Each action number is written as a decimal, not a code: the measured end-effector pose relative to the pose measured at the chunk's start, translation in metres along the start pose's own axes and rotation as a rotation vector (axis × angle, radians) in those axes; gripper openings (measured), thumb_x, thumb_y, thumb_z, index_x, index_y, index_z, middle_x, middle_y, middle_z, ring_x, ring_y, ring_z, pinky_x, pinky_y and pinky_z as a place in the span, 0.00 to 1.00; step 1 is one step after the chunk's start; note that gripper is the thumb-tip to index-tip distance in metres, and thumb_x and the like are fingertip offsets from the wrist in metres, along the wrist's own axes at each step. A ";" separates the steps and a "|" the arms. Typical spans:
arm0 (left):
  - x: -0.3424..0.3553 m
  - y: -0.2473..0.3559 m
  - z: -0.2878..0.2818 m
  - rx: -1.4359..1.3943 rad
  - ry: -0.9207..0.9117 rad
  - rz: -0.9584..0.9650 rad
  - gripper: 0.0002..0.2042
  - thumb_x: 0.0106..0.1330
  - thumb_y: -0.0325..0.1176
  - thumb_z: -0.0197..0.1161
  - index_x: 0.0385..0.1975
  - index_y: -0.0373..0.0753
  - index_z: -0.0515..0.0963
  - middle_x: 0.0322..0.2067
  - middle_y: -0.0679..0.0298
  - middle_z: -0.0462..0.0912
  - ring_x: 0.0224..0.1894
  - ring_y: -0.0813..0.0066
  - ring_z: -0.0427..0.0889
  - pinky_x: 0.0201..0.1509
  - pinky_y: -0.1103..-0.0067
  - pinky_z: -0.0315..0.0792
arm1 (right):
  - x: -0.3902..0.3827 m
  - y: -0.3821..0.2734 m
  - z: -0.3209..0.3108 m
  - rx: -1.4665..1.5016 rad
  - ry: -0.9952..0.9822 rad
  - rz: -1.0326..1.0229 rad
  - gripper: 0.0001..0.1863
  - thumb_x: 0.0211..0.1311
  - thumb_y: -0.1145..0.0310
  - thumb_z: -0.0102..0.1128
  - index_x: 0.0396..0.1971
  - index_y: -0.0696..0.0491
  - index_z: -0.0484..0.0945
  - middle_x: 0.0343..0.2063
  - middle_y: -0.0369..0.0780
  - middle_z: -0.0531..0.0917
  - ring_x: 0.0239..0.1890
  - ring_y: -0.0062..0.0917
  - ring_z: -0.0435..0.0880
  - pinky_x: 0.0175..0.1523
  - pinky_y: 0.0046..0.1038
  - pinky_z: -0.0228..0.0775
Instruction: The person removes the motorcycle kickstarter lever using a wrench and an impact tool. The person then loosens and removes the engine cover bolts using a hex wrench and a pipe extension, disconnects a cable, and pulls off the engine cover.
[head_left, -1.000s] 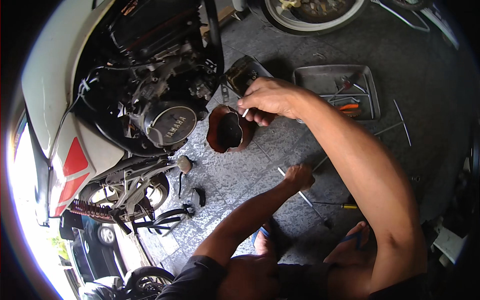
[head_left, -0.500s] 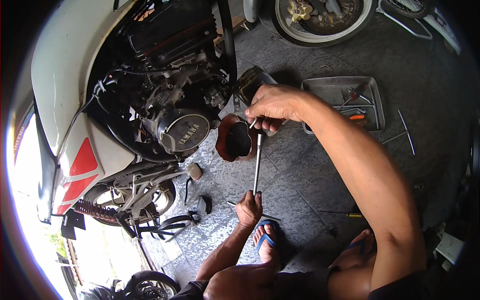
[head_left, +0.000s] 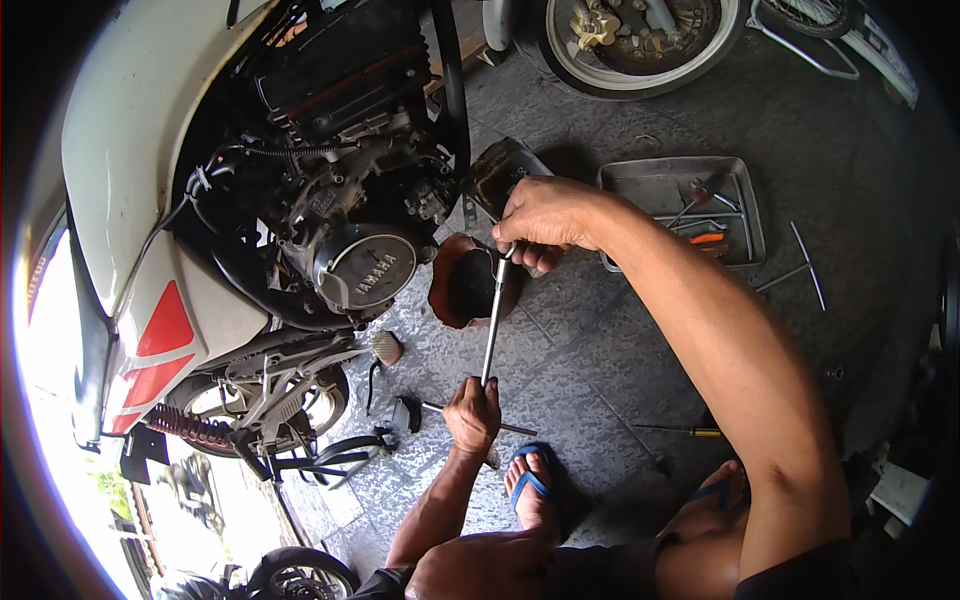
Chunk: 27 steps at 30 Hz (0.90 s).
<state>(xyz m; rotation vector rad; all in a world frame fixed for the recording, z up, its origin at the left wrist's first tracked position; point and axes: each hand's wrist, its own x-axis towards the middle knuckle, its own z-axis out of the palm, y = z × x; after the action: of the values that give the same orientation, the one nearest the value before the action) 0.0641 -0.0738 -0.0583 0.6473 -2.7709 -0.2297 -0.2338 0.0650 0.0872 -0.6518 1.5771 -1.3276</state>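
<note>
Both my hands grasp one long metal rod [head_left: 493,320] at mid-frame: right grip [head_left: 545,215] clenched on top, left grip [head_left: 472,415] clenched below, beside the rusty bowl [head_left: 462,285].

A motorcycle engine [head_left: 350,230] stands at the left, with a drain pan [head_left: 465,285] on the floor just right of it. Farther right lies a metal tray [head_left: 640,185] holding tools, and a wheel [head_left: 640,40] stands behind it.

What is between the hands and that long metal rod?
Nothing. Both hands grip the rod directly: the right hand at its top end, the left hand at its bottom end. The rod crosses in front of the dark oil pan, beside the engine cover.
</note>
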 end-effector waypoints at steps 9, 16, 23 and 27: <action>0.030 0.017 -0.067 0.057 0.042 0.066 0.08 0.63 0.34 0.62 0.24 0.39 0.75 0.22 0.57 0.76 0.25 0.51 0.77 0.29 0.64 0.68 | 0.025 0.027 0.033 0.413 0.238 -0.084 0.15 0.68 0.59 0.53 0.32 0.56 0.79 0.23 0.38 0.80 0.22 0.19 0.78 0.25 0.24 0.74; 0.034 0.008 0.020 -0.244 -0.148 -0.254 0.08 0.69 0.32 0.56 0.33 0.34 0.73 0.15 0.57 0.70 0.21 0.76 0.64 0.23 0.69 0.63 | 0.049 0.043 0.071 0.717 0.414 -0.186 0.15 0.70 0.60 0.47 0.28 0.55 0.75 0.20 0.41 0.76 0.21 0.30 0.76 0.28 0.32 0.70; 0.057 0.065 0.144 -0.875 -0.366 0.150 0.14 0.72 0.33 0.49 0.50 0.30 0.73 0.46 0.48 0.80 0.49 0.57 0.78 0.55 0.70 0.70 | 0.040 0.019 0.077 -0.249 0.760 -0.312 0.19 0.67 0.59 0.48 0.30 0.61 0.79 0.32 0.55 0.82 0.37 0.48 0.83 0.43 0.43 0.75; 0.061 0.086 0.160 -1.407 -0.511 -0.042 0.14 0.71 0.31 0.51 0.51 0.32 0.74 0.48 0.49 0.80 0.51 0.61 0.78 0.57 0.71 0.70 | 0.038 0.020 0.059 -0.372 0.670 -0.265 0.19 0.68 0.62 0.45 0.30 0.61 0.80 0.35 0.54 0.82 0.37 0.48 0.83 0.43 0.42 0.77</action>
<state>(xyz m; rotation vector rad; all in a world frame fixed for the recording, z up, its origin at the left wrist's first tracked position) -0.0731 -0.0111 -0.1762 0.2250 -2.1104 -2.2515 -0.1933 0.0114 0.0575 -0.6964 2.3835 -1.5591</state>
